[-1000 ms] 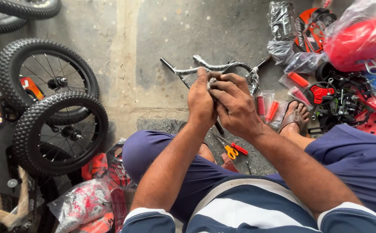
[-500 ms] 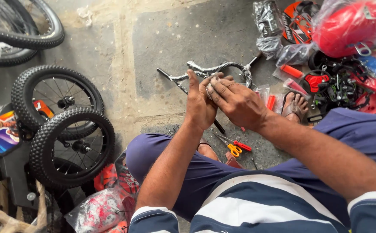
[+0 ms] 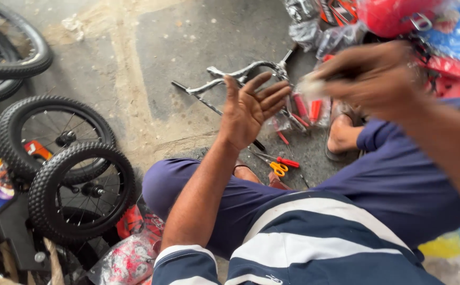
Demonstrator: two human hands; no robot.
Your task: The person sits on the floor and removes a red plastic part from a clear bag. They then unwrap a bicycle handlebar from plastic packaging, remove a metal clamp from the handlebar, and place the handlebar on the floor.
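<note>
In the head view, the person is sitting on the grey concrete floor. The left hand is hovering palm-up, fingers spread and released, gripping nothing, just above the bent silver metal bicycle handlebar lying on the floor. The right hand, blurred, is pinching a small pale scrap between its fingertips. Yellow-handled scissors are lying near the knee, and small black knobby-tyred wheels are lying at the left.

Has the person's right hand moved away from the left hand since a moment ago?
Yes. The right hand has pulled off to the right, away from the left hand, which is open above the chrome handlebar on the floor.
</note>
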